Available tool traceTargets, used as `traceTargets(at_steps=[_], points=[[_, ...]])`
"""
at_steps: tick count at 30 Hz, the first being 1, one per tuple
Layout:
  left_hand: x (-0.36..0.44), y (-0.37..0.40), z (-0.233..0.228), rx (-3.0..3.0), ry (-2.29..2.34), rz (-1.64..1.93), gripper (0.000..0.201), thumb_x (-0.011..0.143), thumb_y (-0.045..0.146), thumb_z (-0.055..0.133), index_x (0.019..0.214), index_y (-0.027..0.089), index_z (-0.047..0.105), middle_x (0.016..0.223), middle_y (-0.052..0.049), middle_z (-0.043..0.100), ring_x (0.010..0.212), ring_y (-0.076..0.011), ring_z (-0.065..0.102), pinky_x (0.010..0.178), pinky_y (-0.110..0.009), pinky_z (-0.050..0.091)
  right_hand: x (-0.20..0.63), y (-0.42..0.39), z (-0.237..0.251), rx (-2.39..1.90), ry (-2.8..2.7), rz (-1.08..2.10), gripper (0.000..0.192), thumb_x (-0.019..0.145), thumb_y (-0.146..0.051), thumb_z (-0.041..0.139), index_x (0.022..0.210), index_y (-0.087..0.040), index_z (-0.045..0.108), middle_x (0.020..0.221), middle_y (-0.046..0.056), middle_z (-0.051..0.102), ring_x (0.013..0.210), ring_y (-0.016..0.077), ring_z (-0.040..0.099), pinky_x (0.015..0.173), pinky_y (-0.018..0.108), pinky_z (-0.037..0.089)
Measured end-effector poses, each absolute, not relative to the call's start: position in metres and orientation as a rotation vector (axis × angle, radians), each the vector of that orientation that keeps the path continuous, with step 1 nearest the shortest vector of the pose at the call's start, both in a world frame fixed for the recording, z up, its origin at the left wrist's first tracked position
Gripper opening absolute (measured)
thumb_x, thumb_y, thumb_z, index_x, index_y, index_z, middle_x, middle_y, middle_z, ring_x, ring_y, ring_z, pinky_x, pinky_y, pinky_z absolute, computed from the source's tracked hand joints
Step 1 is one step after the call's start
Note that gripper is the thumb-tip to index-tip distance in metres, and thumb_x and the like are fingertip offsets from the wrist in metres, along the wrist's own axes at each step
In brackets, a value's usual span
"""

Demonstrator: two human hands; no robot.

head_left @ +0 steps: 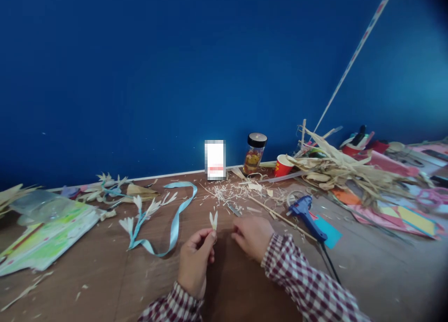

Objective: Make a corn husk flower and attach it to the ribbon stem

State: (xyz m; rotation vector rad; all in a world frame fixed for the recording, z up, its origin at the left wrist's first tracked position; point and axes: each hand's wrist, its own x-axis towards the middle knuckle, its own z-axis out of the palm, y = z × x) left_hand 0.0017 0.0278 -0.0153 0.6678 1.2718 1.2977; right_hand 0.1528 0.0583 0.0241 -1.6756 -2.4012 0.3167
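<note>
A person in a checked shirt is pinching a small husk petal piece (213,220) upright between the thumb and fingertips of the left hand (195,261), so that its pale split tips are standing clear above the fingers, seemingly to keep the shape in view. The right hand (252,237) is resting knuckles-up on the wooden table (87,284) just beside the left fingertips, its fingers curled under; whether it is gripping anything cannot be told. Beyond the fingertips, husk shavings (227,191) are lying scattered, and a light blue ribbon (175,219) is looping away from the left thumb side. A blue glue gun (306,214) is lying near the right knuckles, its cord trailing toward the table's near edge. A heap of dried corn husks (336,170) is piled well apart behind it, against the blue wall (140,79), alongside a jar (255,153) and a red paper cup (283,165). Bare tabletop is opening below the wrists, giving both hands room to draw back.
</note>
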Motion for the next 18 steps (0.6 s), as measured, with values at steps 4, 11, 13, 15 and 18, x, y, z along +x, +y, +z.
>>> traceTargets(at_steps=[4,11,13,15,18], points=[[0.002,0.028,-0.016,0.661,1.29,1.319,0.03,0.056,0.037,0.07,0.075,0.014,0.065,0.049,0.006,0.051,0.038,-0.0037,0.039,0.035,-0.015,0.029,0.137,0.052,0.023,-1.758,-2.577,0.197,0.012,0.076,-0.02,0.054,0.079,-0.014,0.063,0.079,0.012,0.065,0.074,0.0222,0.061,0.059,0.029,0.043],[0.001,0.029,-0.008,0.564,1.245,1.36,0.028,0.057,0.034,0.071,0.074,0.013,0.063,0.049,0.008,0.046,0.036,-0.0009,0.029,0.033,-0.013,0.019,0.124,0.058,0.012,-1.777,-2.585,0.147,0.022,0.078,-0.003,0.042,0.082,-0.007,0.063,0.079,0.018,0.064,0.078,0.0247,0.06,0.059,0.031,0.044],[0.001,0.029,-0.005,0.51,1.21,1.359,0.028,0.055,0.033,0.072,0.072,0.013,0.062,0.05,0.008,0.046,0.036,-0.0005,0.028,0.033,-0.013,0.018,0.125,0.059,0.007,-1.77,-2.555,0.126,0.023,0.079,-0.002,0.039,0.084,-0.007,0.062,0.081,0.018,0.063,0.079,0.0257,0.059,0.058,0.032,0.043],[0.0,0.03,-0.004,0.469,1.178,1.367,0.028,0.054,0.032,0.073,0.072,0.013,0.062,0.051,0.007,0.047,0.037,-0.0004,0.029,0.033,-0.012,0.019,0.127,0.059,0.006,-1.768,-2.524,0.104,0.022,0.079,-0.004,0.039,0.086,-0.008,0.06,0.083,0.017,0.062,0.078,0.0249,0.059,0.058,0.031,0.043],[-0.002,0.031,-0.005,0.425,1.151,1.389,0.028,0.054,0.031,0.073,0.073,0.013,0.062,0.051,0.007,0.046,0.038,-0.0003,0.029,0.033,-0.012,0.019,0.129,0.058,0.01,-1.684,-2.4,0.191,0.013,0.077,-0.01,0.044,0.083,-0.014,0.056,0.076,0.008,0.061,0.069,0.0187,0.057,0.057,0.027,0.04]])
